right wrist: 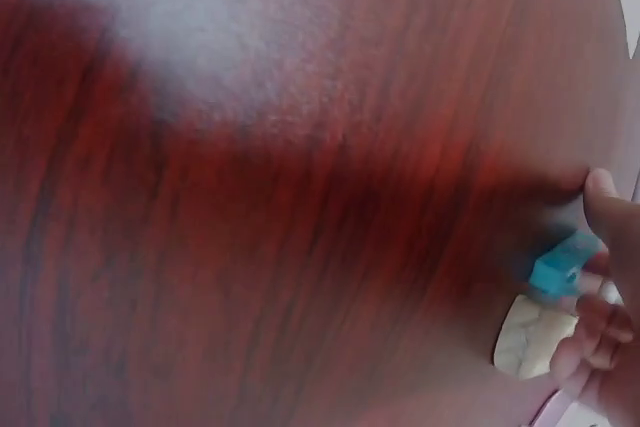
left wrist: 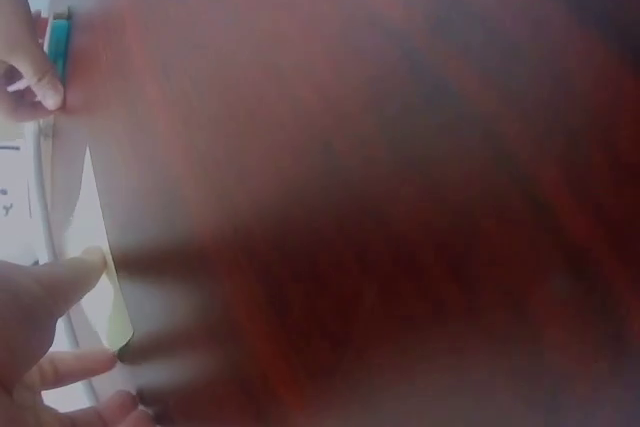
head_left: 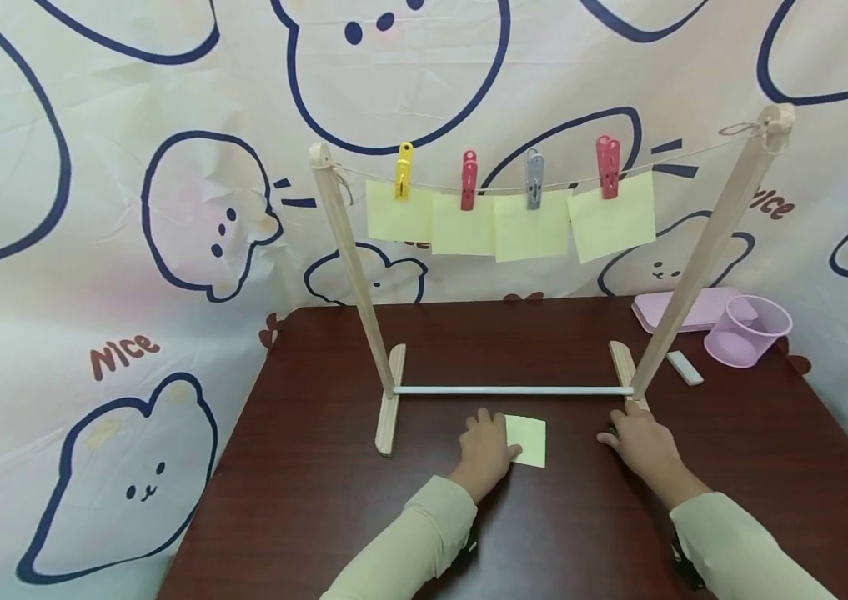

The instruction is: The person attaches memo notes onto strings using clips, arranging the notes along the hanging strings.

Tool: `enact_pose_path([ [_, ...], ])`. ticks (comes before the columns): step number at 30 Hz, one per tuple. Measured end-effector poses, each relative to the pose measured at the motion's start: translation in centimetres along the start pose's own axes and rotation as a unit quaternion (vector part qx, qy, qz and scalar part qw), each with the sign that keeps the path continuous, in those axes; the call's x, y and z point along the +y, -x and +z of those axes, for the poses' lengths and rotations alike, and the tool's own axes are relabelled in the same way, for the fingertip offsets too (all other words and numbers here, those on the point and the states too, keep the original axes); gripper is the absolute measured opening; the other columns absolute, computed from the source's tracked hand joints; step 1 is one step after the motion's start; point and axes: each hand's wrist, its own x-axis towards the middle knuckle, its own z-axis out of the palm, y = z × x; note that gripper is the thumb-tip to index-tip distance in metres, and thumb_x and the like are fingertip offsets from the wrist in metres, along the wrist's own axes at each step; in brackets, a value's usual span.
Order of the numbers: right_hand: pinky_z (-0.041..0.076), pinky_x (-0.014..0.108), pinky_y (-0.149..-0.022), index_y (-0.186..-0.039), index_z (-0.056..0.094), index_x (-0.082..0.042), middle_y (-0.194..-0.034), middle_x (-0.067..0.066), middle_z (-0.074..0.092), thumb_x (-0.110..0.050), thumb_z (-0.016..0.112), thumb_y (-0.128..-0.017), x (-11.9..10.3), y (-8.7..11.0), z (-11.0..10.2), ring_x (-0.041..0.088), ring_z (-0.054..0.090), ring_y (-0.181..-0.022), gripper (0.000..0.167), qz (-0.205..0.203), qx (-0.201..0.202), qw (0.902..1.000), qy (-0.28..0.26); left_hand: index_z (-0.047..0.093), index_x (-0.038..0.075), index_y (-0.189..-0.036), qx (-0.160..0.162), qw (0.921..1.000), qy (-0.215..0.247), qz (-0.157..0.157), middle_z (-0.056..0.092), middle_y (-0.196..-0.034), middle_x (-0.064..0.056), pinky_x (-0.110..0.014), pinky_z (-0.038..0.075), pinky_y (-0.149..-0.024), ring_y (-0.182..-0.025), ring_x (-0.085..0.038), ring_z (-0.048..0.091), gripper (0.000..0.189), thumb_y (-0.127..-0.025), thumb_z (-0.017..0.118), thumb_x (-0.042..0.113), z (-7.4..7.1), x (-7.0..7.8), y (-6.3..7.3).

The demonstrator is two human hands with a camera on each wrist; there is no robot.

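Observation:
A pale yellow-green sticky note (head_left: 530, 442) lies on the dark table below the white crossbar. My left hand (head_left: 485, 450) is at its left side, the thumb overlapping the note and the fingers by its far edge. In the left wrist view the fingers (left wrist: 80, 367) are spread, one fingertip right at the note's corner. My right hand (head_left: 643, 442) is at the near end of the stand's right wooden foot (right wrist: 535, 337). A small teal clip (right wrist: 565, 265) lies between that foot and the hand's thumb, close against the fingers; the thumb stands apart from it.
A wooden stand (head_left: 352, 267) carries a string with several notes hung by a yellow clothespin (head_left: 403, 171), a grey clothespin (head_left: 534, 178) and red ones. At the back right are a pink case (head_left: 686, 307), a pink cup (head_left: 746, 337) and a small white block (head_left: 684, 367).

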Motion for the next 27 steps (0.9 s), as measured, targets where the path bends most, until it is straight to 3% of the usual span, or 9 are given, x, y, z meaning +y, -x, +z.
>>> enact_pose_path([
  [5,0.046,0.046,-0.05,-0.087,0.06,-0.004,-0.078,0.012,0.045,-0.021,0.074,-0.078,-0.4,0.3,0.0,0.032,0.054,-0.067,0.024,-0.018,-0.007,0.9994,-0.027,0.051,0.012,-0.097,0.017,0.9962,0.082,0.025,0.047,-0.084,-0.005,-0.028,0.041,-0.05,-0.076,-0.02,0.047,0.038,-0.08,0.071,0.039,0.1,0.1,0.5],
  [10,0.046,0.043,-0.051,-0.088,0.06,-0.003,-0.079,0.014,0.047,-0.019,0.073,-0.079,-0.5,0.9,-0.2,0.031,0.055,-0.066,0.023,0.002,-0.033,0.9983,-0.049,0.049,0.013,-0.109,0.044,0.984,0.168,0.041,0.06,-0.083,-0.003,-0.029,0.043,-0.053,-0.072,-0.019,0.056,0.043,-0.076,0.076,0.017,0.2,0.2,0.8],
  [12,0.044,0.039,-0.05,-0.082,0.059,-0.005,-0.076,0.011,0.046,-0.016,0.072,-0.079,-0.5,1.1,-0.3,0.026,0.052,-0.063,0.017,-0.002,-0.041,0.9975,-0.058,0.047,0.01,-0.118,0.04,0.9725,0.225,0.044,0.061,-0.076,-0.004,-0.028,0.042,-0.051,-0.064,-0.018,0.056,0.05,-0.076,0.073,0.005,0.3,0.1,0.9],
  [15,0.042,0.035,-0.05,-0.077,0.057,-0.008,-0.072,0.007,0.046,-0.011,0.074,-0.077,-0.4,1.4,-0.3,0.021,0.049,-0.062,0.017,-0.011,-0.037,0.9969,-0.069,0.046,0.003,-0.124,0.022,0.9443,0.325,0.047,0.057,-0.066,-0.003,-0.023,0.039,-0.047,-0.054,-0.011,0.05,0.055,-0.074,0.064,-0.01,0.0,0.0,0.9],
  [18,0.046,0.041,-0.056,-0.092,0.059,0.0,-0.074,0.01,0.054,-0.006,0.074,-0.076,-0.4,1.5,-0.6,0.026,0.055,-0.067,0.023,-0.008,-0.033,0.9958,-0.085,0.055,-0.004,-0.117,-0.009,0.9123,0.407,0.041,0.055,-0.065,-0.001,-0.02,0.041,-0.046,-0.051,-0.008,0.047,0.044,-0.074,0.061,-0.013,-0.9,0.0,0.5],
  [21,0.047,0.041,-0.059,-0.109,0.055,0.009,-0.074,0.008,0.057,-0.003,0.071,-0.078,-0.4,1.4,-1.6,0.024,0.057,-0.068,0.037,0.012,-0.053,0.9905,-0.126,0.066,-0.002,-0.101,-0.026,0.8973,0.439,0.04,0.06,-0.07,-0.002,-0.02,0.045,-0.053,-0.058,-0.007,0.051,0.024,-0.077,0.065,-0.005,-2.7,0.0,-0.1],
  [24,0.047,0.034,-0.051,-0.111,0.055,0.014,-0.066,0.001,0.052,-0.004,0.067,-0.083,-0.3,1.4,-3.2,0.016,0.052,-0.055,0.036,0.041,-0.101,0.9659,-0.235,0.068,0.001,-0.097,-0.048,0.8709,0.488,0.029,0.062,-0.074,-0.001,-0.024,0.048,-0.053,-0.06,-0.01,0.054,0.015,-0.083,0.065,0.004,-4.7,0.2,-0.8],
  [25,0.047,0.033,-0.05,-0.112,0.055,0.015,-0.066,0.001,0.052,-0.005,0.065,-0.084,-0.2,1.4,-3.7,0.015,0.052,-0.053,0.035,0.05,-0.121,0.9477,-0.291,0.068,0.001,-0.098,-0.056,0.8569,0.512,0.022,0.062,-0.075,-0.001,-0.025,0.048,-0.051,-0.059,-0.013,0.055,0.015,-0.085,0.064,0.006,-5.3,0.3,-1.0],
  [27,0.046,0.028,-0.047,-0.113,0.053,0.017,-0.064,0.001,0.051,-0.008,0.062,-0.087,0.2,1.4,-4.5,0.012,0.05,-0.049,0.037,0.067,-0.17,0.8974,-0.402,0.065,0.001,-0.104,-0.076,0.8173,0.571,0.002,0.06,-0.077,-0.002,-0.026,0.048,-0.044,-0.058,-0.021,0.06,0.018,-0.088,0.06,0.008,-6.4,0.4,-1.3],
])
